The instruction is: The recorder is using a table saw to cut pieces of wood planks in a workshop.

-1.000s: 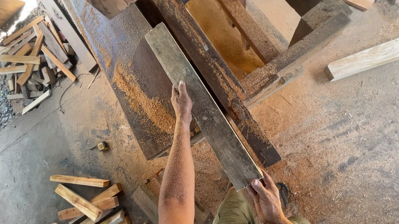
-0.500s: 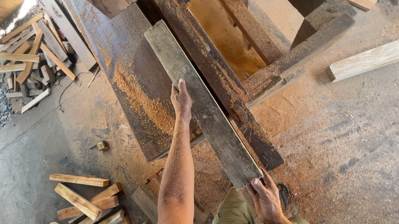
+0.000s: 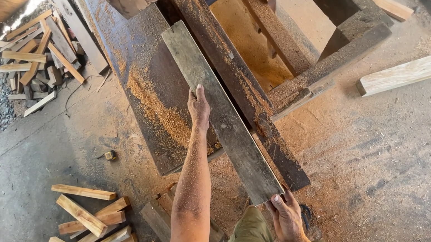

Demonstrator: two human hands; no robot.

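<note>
Left hand (image 3: pixel 198 106) fingers curled over long grey plank's (image 3: pixel 219 109) left edge, mid-length. Right hand (image 3: pixel 286 219) fingers clamped on plank's near end. Plank lies lengthwise on sawdust-strewn saw tabletop (image 3: pixel 137 87). Offcut pile (image 3: pixel 93 231) on floor, left.

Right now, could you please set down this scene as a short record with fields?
Setting: sawdust-strewn concrete floor around a saw bench
Left hand: on the left edge of the long grey plank, partway along it
Right hand: at the plank's near end
Plank: lies lengthwise on the bench beside the rusty rail
Sawdust: heaped on the bench left of the plank
Floor, left: pile of short offcuts
Floor, right: one pale board
</note>
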